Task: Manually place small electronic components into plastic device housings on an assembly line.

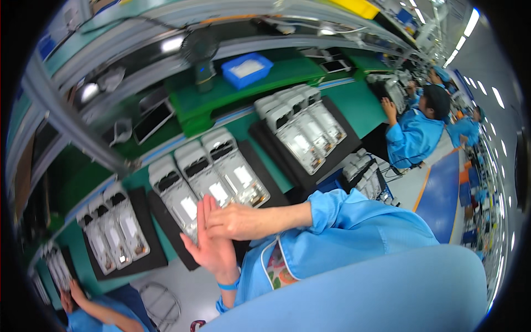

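While the left hand (218,252) lies palm up, fingers stretched and thumb spread wide, the right hand (235,221) bears on it from the right, knuckles up, fingers curled in. Nothing seen gripped in the left; whether the right pinches anything small cannot be told, its fingertips being hidden.

Three grey-white housings (196,172) lie side by side on a black mat (168,224), just to the far side of the hands. The left fingertips overlap the housings' near ends in view; contact not determinable.

Technique (judgement): hold the left palm flat and steady as a support, work the right fingers lightly against it, and do this clear of the housings so nothing falls among the small parts (258,196) at their near ends.

Orientation: long axes roughly parallel, running from far left to near right. Hooded, dark-windowed ends point far, away from the person; flatter portions bearing white rectangles (218,193) lie nearer. Further sets on mats to left and right.
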`<state>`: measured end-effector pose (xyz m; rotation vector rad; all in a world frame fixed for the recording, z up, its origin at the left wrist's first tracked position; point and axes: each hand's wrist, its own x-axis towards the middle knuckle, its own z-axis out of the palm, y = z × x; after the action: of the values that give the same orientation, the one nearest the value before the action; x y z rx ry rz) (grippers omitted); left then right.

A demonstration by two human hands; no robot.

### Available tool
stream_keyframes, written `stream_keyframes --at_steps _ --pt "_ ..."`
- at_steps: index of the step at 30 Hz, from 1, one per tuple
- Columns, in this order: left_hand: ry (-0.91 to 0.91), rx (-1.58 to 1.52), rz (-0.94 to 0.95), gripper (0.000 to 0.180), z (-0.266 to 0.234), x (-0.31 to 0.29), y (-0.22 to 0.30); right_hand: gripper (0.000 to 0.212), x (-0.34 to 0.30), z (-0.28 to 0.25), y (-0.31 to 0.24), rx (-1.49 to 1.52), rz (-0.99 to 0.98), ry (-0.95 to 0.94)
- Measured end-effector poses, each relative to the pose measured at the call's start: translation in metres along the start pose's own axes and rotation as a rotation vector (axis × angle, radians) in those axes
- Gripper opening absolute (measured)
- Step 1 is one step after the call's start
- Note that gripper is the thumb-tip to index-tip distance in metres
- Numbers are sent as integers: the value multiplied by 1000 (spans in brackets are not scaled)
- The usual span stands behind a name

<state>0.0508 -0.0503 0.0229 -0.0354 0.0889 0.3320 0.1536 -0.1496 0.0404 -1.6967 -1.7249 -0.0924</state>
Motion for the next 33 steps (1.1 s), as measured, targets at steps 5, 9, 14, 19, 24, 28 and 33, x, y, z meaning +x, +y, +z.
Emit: stream_keyframes --at_steps 5,9,14,19,24,28,33 --pt "-72 145 -40 91 -6 -1 -15 11 -13 -14 -7 80 120 36" --pt "-88 216 -51 90 -6 0 -12 12 -11 -15 -9 167 236 -20" --pt "-95 246 -46 89 -8 -5 -6 17 -12 -3 -7 140 209 -47" --pt "-33 126 24 84 -16 -4 17 13 3 -4 -11 315 385 4" --pt "9 289 430 73 -12 -22 80 5 22 0 -10 431 625 -173" --pt "91 407 559 64 -25 -31 105 7 33 22 -12 393 559 -263" --pt "128 413 534 58 -31 -34 107 8 41 35 -16 272 504 -320"
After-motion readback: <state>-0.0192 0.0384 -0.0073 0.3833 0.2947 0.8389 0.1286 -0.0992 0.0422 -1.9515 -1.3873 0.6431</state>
